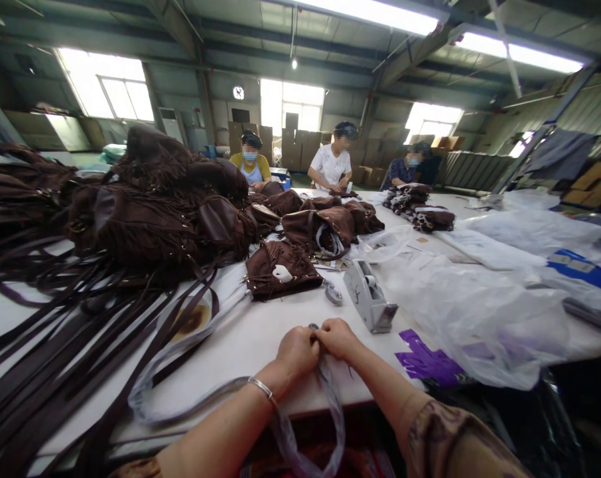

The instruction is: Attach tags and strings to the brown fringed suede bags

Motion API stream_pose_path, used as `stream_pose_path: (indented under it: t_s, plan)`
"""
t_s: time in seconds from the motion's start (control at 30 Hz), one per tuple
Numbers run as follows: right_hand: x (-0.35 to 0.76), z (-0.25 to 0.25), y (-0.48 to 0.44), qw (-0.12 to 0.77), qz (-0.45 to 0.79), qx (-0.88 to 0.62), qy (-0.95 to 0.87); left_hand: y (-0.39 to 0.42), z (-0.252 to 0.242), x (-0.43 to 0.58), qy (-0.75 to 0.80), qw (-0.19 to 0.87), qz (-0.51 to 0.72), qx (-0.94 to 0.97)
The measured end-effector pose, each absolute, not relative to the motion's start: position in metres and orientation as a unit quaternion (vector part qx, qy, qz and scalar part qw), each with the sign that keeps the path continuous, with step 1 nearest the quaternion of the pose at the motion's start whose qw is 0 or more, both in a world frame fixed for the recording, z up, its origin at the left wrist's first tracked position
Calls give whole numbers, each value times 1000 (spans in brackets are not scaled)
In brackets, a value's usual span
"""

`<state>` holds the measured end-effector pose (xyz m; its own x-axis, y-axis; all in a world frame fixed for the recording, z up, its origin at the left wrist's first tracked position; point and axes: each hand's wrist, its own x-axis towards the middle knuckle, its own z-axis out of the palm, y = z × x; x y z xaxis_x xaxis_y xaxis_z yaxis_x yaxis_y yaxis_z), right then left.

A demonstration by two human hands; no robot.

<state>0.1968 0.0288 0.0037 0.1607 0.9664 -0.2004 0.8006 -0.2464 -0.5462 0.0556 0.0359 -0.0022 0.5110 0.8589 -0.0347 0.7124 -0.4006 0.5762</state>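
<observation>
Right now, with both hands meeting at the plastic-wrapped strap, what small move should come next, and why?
Probably steady the strap with the left hand while the right hand adjusts the pinched spot: both hands meet there, with the strap looping slack below.

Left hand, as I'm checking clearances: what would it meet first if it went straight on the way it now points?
Most likely the right hand, close ahead of the left hand; whether the two already touch is hard to tell.
</observation>
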Motion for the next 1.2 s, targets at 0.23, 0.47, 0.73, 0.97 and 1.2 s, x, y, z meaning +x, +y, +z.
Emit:
stream_pose_path:
  t_s: [0.23,0.47,0.73,0.97,1.2]
  plan:
    - [199,1,45,118,262,-756,-588,33,7,47,452,216,104,859]
    - [196,5,46,119,298,-763,-560,63,4,23,366,179,97,908]
    - [184,12,40,116,374,-788,-475,19,12,44,430,186,145,872]
    - [186,16,44,87,356,-791,-489,-35,30,64,508,239,99,822]
    - [186,9,45,58,301,-785,-538,-13,39,69,499,232,-27,835]
